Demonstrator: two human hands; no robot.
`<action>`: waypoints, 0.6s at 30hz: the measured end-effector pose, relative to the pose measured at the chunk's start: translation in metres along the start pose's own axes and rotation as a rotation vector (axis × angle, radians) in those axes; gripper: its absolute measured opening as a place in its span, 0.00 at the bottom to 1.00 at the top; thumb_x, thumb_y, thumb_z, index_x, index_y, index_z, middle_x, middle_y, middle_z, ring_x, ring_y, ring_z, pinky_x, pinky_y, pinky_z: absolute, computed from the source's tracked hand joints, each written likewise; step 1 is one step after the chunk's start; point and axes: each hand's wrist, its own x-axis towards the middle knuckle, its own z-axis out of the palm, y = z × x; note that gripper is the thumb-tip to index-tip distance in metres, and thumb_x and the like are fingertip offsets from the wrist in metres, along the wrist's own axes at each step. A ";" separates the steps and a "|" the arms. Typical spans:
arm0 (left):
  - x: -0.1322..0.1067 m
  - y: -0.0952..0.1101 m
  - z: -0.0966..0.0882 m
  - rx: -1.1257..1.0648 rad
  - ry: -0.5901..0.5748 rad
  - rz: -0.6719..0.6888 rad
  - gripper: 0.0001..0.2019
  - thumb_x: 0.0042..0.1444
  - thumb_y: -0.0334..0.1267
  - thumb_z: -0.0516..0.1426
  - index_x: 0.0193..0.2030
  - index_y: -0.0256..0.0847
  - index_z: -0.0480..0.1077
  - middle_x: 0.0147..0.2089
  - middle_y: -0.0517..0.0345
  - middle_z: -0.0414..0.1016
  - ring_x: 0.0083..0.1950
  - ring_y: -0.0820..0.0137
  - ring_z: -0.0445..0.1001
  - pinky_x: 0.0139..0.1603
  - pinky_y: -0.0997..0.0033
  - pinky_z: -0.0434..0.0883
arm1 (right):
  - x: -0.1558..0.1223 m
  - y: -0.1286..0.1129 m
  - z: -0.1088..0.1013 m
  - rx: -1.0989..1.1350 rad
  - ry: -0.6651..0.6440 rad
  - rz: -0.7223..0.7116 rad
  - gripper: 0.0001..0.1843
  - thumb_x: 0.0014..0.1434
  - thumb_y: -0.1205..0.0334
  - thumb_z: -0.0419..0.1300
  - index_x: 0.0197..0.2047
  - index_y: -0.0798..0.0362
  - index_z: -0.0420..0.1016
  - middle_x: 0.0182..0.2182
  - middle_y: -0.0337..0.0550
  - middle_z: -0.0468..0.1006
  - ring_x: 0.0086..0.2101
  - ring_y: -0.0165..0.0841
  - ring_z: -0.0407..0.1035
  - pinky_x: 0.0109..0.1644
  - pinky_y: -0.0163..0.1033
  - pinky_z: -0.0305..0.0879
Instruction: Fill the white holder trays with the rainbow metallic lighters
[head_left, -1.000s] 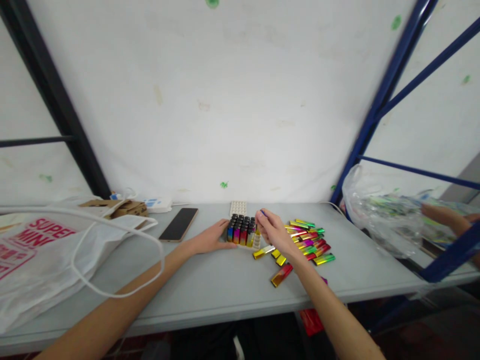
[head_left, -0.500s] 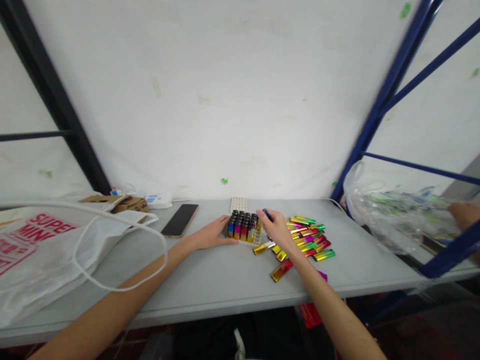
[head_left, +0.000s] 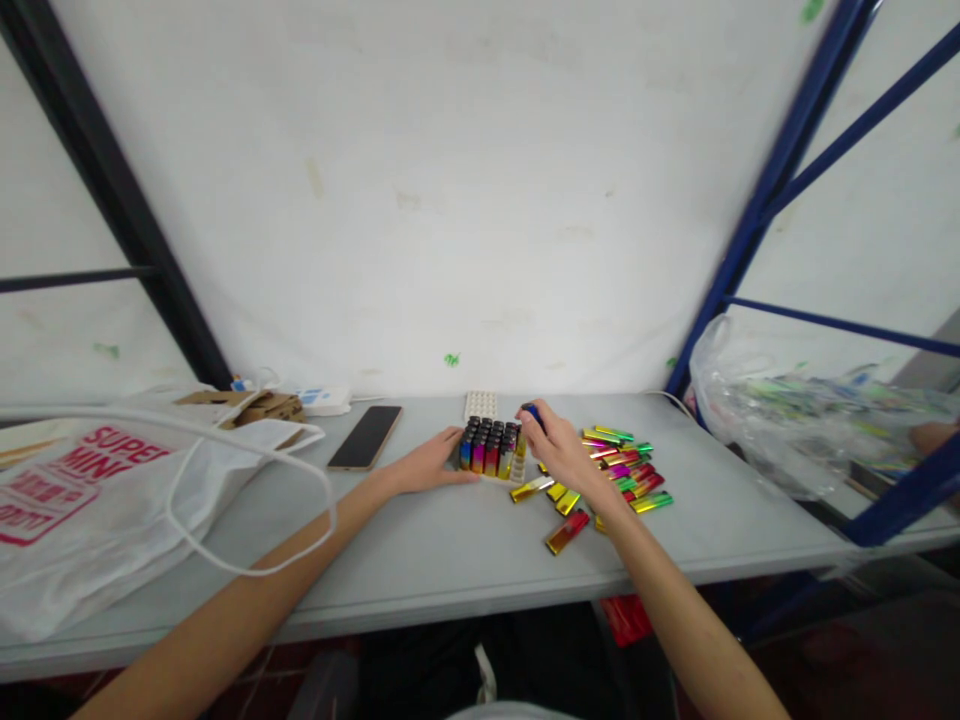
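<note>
Metallic-coloured lighters [head_left: 489, 452] stand upright in rows in a pale tray [head_left: 518, 470] with small round-bottomed slots. At the tray's left side is my left hand [head_left: 431, 464], thumb along the front and fingers behind, holding it steady. My right hand [head_left: 551, 440] is closed at the tray's right end, pinching a lighter [head_left: 532, 411] whose dark blue end sticks up past the fingers; the rest of it is mostly hidden. Under and beside my right forearm lies a loose pile of shiny lighters [head_left: 645, 484] in gold, red, green and purple.
Behind the filled tray lies another pale slotted tray [head_left: 481, 404]. A phone [head_left: 366, 437] and a white bag [head_left: 90, 500] with a looping handle are on the left. Right, beyond a blue frame post [head_left: 739, 255], sit a clear plastic bag [head_left: 757, 420] and part of another person's hand [head_left: 934, 437].
My right hand has risen slightly beside the tray, still pinching the lighter. My left hand stays at the tray. The view has shifted a little.
</note>
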 end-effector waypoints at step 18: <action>-0.002 0.010 -0.003 0.010 0.036 0.020 0.39 0.57 0.60 0.65 0.68 0.38 0.65 0.67 0.41 0.70 0.68 0.48 0.69 0.72 0.49 0.64 | 0.005 0.027 -0.013 -0.434 -0.374 -0.048 0.09 0.71 0.63 0.58 0.47 0.54 0.80 0.36 0.47 0.84 0.34 0.35 0.75 0.39 0.35 0.60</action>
